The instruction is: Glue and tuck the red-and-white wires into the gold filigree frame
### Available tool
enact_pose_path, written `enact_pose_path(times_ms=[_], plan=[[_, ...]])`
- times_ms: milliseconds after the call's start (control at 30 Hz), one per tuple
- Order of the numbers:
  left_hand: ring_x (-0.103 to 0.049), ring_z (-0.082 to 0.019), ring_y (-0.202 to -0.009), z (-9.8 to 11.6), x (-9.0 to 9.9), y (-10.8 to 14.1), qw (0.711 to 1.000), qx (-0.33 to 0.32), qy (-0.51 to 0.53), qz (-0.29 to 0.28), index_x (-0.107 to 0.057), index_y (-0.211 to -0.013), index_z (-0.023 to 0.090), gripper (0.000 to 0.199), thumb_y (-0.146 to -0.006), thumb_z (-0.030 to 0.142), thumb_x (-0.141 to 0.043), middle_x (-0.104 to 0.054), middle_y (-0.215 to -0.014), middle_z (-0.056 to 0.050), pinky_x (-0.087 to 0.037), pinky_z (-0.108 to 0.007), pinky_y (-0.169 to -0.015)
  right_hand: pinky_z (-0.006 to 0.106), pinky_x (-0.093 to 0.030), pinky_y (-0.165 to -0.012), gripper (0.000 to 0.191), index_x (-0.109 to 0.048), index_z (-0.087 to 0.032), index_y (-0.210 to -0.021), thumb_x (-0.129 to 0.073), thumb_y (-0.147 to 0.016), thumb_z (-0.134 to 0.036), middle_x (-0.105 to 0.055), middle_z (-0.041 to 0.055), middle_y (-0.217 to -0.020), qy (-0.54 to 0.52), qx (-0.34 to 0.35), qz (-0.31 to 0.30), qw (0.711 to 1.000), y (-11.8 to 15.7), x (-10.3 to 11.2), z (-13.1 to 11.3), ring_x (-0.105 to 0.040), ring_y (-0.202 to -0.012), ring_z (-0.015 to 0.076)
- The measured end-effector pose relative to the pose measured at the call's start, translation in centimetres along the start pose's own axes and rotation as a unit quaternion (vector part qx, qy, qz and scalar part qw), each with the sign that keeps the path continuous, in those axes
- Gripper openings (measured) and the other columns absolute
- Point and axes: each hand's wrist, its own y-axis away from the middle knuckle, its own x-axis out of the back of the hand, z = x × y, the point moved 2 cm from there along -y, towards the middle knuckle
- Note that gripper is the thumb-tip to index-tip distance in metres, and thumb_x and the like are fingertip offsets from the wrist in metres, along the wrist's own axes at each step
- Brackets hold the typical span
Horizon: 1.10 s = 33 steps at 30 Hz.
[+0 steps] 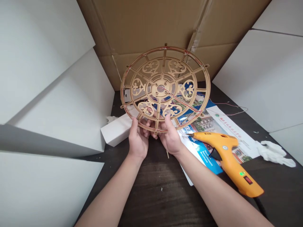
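Both hands hold up a round gold openwork frame [161, 64] with spokes and scroll ornaments, tilted so its face is toward me. My left hand [139, 140] grips the lower left of the rim, thumb in front and fingers behind. At the bottom right of the rim, my right hand [170, 137] has its thumb on the front, its other fingers partly hidden. A thin red wire [183, 102] runs from the hub along one spoke to the rim. Reddish wire also follows the outer ring.
An orange glue gun [221, 148] lies on printed brochures [210, 121] at right, its cord trailing down. A white glove [276, 154] is beyond it. A white box [117, 129] stands left on the dark table [156, 189]. White panels and cardboard [146, 25] enclose the space.
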Motion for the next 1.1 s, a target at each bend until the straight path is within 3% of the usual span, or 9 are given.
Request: enact_pose_path(times_ms=[267, 633, 800, 867, 967, 1100], plan=[[-0.039, -0.009, -0.049, 0.0, -0.1, 0.0, 1.0, -0.013, -0.023, -0.014, -0.068, -0.097, 0.019, 0.045, -0.092, 0.062, -0.057, -0.046, -0.069, 0.0, -0.048, -0.026, -0.051, 0.024, -0.035, -0.048, 0.054, -0.063, -0.028, -0.132, -0.046, -0.098, -0.066, -0.062, 0.0047, -0.087, 0.016, 0.003, 0.018, 1.0, -0.1, 0.2, 0.2, -0.051, -0.066, 0.015], [-0.042, -0.009, -0.053, -0.1, -0.4, 0.1, 0.998, -0.035, -0.05, -0.021, -0.064, -0.085, 0.019, 0.05, -0.088, 0.068, -0.06, -0.047, -0.071, -0.001, -0.036, -0.023, -0.044, 0.021, -0.036, -0.048, 0.045, -0.065, -0.028, -0.131, -0.056, -0.098, -0.056, -0.056, 0.0018, -0.084, 0.04, 0.018, 0.033, 0.999, -0.2, 0.6, 0.6, -0.04, -0.06, 0.0106], [-0.045, -0.008, -0.055, -0.3, -0.3, 0.5, 0.995, -0.053, -0.07, -0.049, -0.065, -0.09, 0.018, 0.026, -0.082, 0.042, -0.071, -0.057, -0.079, -0.001, -0.037, -0.022, -0.048, 0.021, -0.034, -0.047, 0.044, -0.066, -0.027, -0.126, -0.055, -0.098, -0.059, -0.054, 0.0002, -0.081, 0.055, 0.033, 0.043, 0.997, -0.3, 0.7, 0.5, -0.038, -0.057, 0.0092], [-0.048, -0.007, -0.054, -0.5, -0.1, 0.5, 0.993, -0.055, -0.082, -0.071, -0.065, -0.101, 0.019, 0.027, -0.077, 0.031, -0.07, -0.059, -0.084, 0.0, -0.038, -0.023, -0.049, 0.021, -0.032, -0.045, 0.046, -0.067, -0.026, -0.124, -0.053, -0.098, -0.061, -0.05, -0.0015, -0.071, 0.069, 0.035, 0.058, 0.995, -0.3, 0.8, 0.5, -0.036, -0.053, 0.0091], [-0.054, -0.009, -0.058, -0.9, 0.1, 0.5, 0.988, -0.061, -0.102, -0.101, -0.063, -0.111, 0.019, 0.034, -0.078, 0.025, -0.067, -0.061, -0.085, 0.001, -0.044, -0.023, -0.053, 0.021, -0.03, -0.045, 0.049, -0.068, -0.024, -0.12, -0.053, -0.097, -0.064, -0.04, -0.0041, -0.06, 0.08, 0.037, 0.072, 0.994, -0.2, 0.8, 0.6, -0.032, -0.05, 0.009], [-0.052, -0.007, -0.056, -1.1, 0.3, 0.4, 0.984, -0.085, -0.118, -0.104, -0.062, -0.104, 0.018, 0.023, -0.082, 0.023, -0.066, -0.06, -0.076, 0.002, -0.043, -0.019, -0.052, 0.022, -0.032, -0.045, 0.054, -0.069, -0.021, -0.119, -0.055, -0.094, -0.067, -0.034, -0.0052, -0.058, 0.086, 0.032, 0.073, 0.993, -0.2, 0.5, 0.4, -0.029, -0.049, 0.0086]])
